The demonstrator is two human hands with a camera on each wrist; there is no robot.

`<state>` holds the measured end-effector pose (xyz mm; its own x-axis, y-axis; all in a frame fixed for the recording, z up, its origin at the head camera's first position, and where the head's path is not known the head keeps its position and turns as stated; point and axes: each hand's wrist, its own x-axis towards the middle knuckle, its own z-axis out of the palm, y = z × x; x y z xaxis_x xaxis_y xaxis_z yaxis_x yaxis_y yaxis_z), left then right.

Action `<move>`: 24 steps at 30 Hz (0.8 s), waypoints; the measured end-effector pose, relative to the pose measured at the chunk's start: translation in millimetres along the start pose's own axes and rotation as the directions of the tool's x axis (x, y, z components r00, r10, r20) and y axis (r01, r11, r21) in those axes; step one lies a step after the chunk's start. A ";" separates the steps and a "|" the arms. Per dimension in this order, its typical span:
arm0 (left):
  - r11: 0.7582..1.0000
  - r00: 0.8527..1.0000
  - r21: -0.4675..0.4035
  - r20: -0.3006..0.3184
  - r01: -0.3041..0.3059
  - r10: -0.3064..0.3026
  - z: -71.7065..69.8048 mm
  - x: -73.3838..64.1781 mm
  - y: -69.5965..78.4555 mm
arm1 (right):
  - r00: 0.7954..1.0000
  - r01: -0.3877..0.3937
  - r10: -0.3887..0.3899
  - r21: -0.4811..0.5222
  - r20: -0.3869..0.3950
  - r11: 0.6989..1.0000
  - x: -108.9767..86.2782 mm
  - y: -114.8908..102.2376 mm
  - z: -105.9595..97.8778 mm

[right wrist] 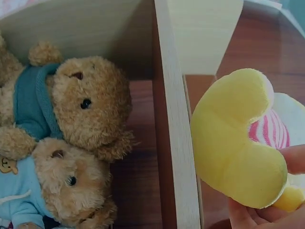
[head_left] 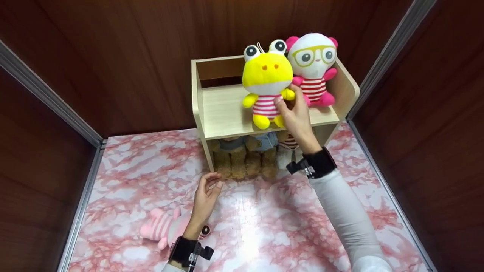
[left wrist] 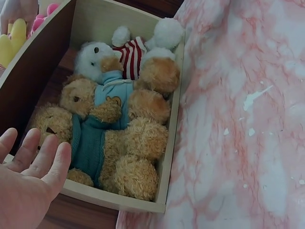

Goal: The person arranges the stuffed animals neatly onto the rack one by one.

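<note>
My right hand point(head_left: 297, 115) grips a yellow frog plush point(head_left: 267, 75) by its striped body, thumb in front. The frog is upright over the upper shelf point(head_left: 223, 109) of a small wooden rack; its yellow feet point(right wrist: 238, 143) show beside the shelf board in the right wrist view. Just right of it a white and pink panda plush point(head_left: 315, 56) with yellow glasses sits on that shelf. My left hand point(head_left: 206, 196), holding nothing, has its fingers loosely bent near the rack's lower left corner. A pink striped plush point(head_left: 162, 226) lies on the floor, partly behind my left forearm.
In the lower compartment sit a bear in a green top point(left wrist: 90, 148), a bear in a light blue top point(left wrist: 114, 98) and a white plush in red stripes point(left wrist: 131, 57). Dark wood panels point(head_left: 132, 68) enclose the pink marbled floor point(head_left: 124, 162).
</note>
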<state>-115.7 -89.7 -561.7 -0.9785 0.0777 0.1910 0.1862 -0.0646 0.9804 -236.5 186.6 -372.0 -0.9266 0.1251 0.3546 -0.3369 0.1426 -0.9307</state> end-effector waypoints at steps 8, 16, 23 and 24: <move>1.000 1.000 -0.003 -0.008 0.015 -0.015 -2.6 -2.4 -3.2 | 0.999 -0.007 0.003 -0.103 -0.033 0.995 20.6 12.3 1.0; 0.998 0.999 0.038 -0.029 0.041 -0.039 -14.2 -7.0 -9.6 | 0.996 -0.084 0.078 -0.226 -0.035 0.971 32.6 12.3 6.3; 0.995 0.996 0.095 -0.077 0.044 -0.037 -30.7 -12.4 -14.8 | 0.994 -0.103 0.095 -0.232 -0.047 0.967 39.1 14.7 7.0; 0.993 0.995 0.111 -0.089 0.047 -0.038 -33.1 -12.7 -15.6 | 0.995 -0.100 0.091 -0.235 -0.049 0.967 39.8 14.9 7.0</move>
<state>-109.1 -122.6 -581.0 -0.9888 -0.0090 0.1489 0.1482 0.0499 0.9877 -279.6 186.8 -372.3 -0.9442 0.1858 0.2720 -0.1932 0.3564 -0.9141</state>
